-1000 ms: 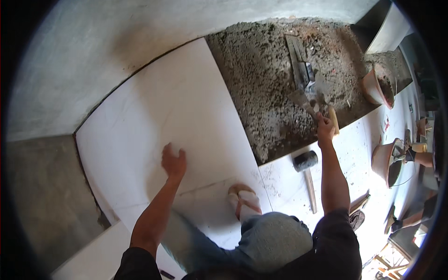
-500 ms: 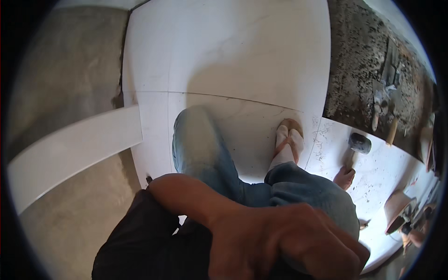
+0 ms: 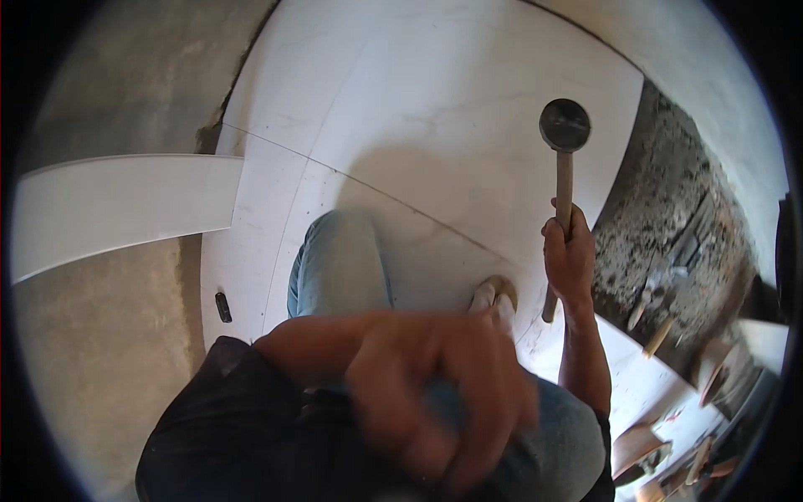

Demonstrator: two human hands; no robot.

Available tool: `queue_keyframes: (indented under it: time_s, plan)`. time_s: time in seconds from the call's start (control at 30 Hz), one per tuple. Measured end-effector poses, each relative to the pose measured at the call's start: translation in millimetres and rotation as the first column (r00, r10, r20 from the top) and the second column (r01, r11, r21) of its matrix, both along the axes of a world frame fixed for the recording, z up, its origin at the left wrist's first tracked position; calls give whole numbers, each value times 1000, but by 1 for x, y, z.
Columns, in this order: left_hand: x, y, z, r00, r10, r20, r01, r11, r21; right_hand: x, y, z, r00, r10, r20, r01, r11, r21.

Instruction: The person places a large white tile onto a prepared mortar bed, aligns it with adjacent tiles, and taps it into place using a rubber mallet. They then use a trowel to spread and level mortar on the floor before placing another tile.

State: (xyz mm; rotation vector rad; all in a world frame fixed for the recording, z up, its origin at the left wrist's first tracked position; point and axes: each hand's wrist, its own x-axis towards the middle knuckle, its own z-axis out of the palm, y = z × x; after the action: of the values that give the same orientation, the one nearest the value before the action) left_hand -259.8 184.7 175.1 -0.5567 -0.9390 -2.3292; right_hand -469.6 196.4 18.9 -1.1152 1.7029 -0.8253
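Note:
My right hand (image 3: 570,255) is wrapped round the wooden handle of a rubber mallet (image 3: 565,125). Its black round head points up and away, raised above the white floor tiles (image 3: 418,117). My left hand (image 3: 443,385) hangs close in front of me over my lap, a little blurred. Its fingers are bent and apart, with a gap between thumb and fingers, and nothing shows in them. Below it are my jeans-covered knees and one foot in a sandal on the tiles.
A bed of rough grey mortar (image 3: 661,217) lies at the right, with trowels (image 3: 657,335) on it. A white tile strip (image 3: 125,209) stands at the left, near a small black object (image 3: 222,307). Several bowl-like containers (image 3: 640,452) sit at the lower right.
My right hand has lifted the mallet from low at the right, up and forward over the tiles. My left hand has shifted left. The view has turned to the right.

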Motion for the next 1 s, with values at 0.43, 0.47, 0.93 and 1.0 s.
queue_keyframes:
  time_s: [0.43,0.47,0.93,1.0]
  plan:
    - [103,-182,-265,-769,624,140,340,584,-737,-3,-63,-50,871,213,-444,-220,975,36]
    - [116,-195,-262,-831,544,115,297,610,-735,-3,-65,-47,887,193,-420,-204,979,19]
    - [162,-224,-269,-927,350,134,152,679,-718,-14,-71,-35,780,286,-557,-263,957,123]
    - [163,-224,-271,-921,366,134,168,683,-711,-3,-77,-37,785,295,-544,-241,956,170]
